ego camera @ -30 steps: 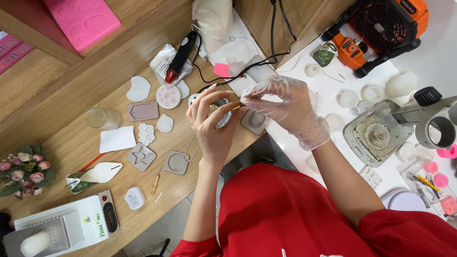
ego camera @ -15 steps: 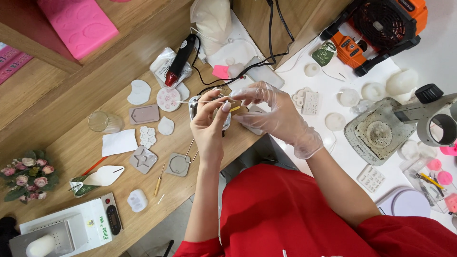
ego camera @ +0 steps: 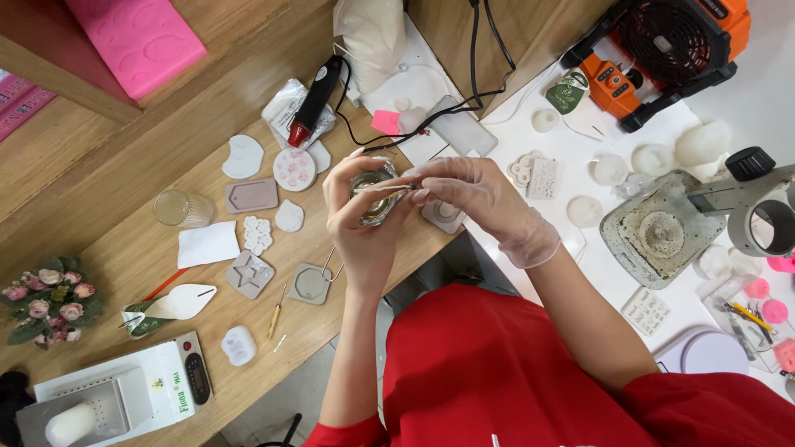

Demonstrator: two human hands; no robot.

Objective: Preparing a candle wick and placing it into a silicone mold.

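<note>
Red fabric filled the near view; above it a small glass cup (ego camera: pixel 373 197) was gripped in the bare left hand (ego camera: pixel 358 225) over the wooden desk (ego camera: pixel 124 240). A thin stick (ego camera: pixel 383 188) was pinched across the cup's mouth by the gloved right hand (ego camera: pixel 472 199), so stirring seemed under way, and farther off the grey moulds (ego camera: pixel 248 276) were seen unfilled.

Small cup (ego camera: pixel 371 197) between left hand (ego camera: pixel 358 222) and right hand (ego camera: pixel 474 197).

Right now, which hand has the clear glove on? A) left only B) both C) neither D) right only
D: the right hand is covered by a clear glove with its cuff at the wrist, while the left hand, holding the small metal cup, is bare.
</note>
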